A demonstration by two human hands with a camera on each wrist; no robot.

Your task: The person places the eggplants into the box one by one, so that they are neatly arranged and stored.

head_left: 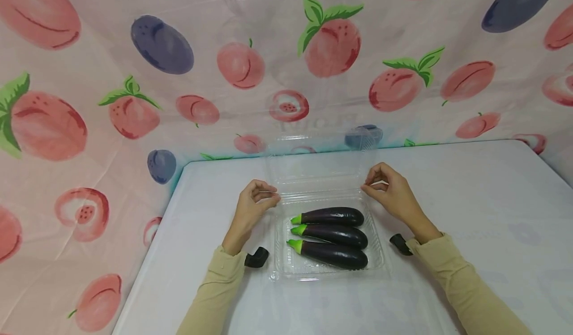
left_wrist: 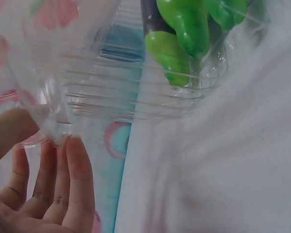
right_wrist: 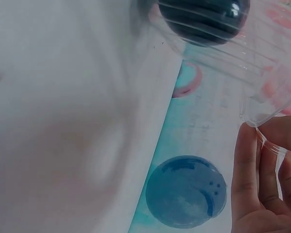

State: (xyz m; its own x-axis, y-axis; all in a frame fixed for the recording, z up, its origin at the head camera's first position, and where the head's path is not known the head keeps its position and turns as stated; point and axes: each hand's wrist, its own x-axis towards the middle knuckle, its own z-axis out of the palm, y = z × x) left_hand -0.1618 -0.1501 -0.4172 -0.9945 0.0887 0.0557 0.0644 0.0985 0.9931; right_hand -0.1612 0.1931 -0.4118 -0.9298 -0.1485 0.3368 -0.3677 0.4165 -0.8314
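A clear plastic clamshell box lies on the table with its lid raised at the back. Three dark purple eggplants lie side by side in the base: the back eggplant, the middle eggplant and the front eggplant, green stem ends to the left. My left hand pinches the clear plastic at the box's back left corner, thumb against fingertips. At the back right corner my right hand pinches the plastic the same way, thumb and forefinger meeting in the right wrist view.
A white-covered table carries the box. Behind it hangs a fruit-printed cloth, meeting the table's back edge close behind the lid. Black wrist cameras, the left camera and the right camera, jut inward beside the box.
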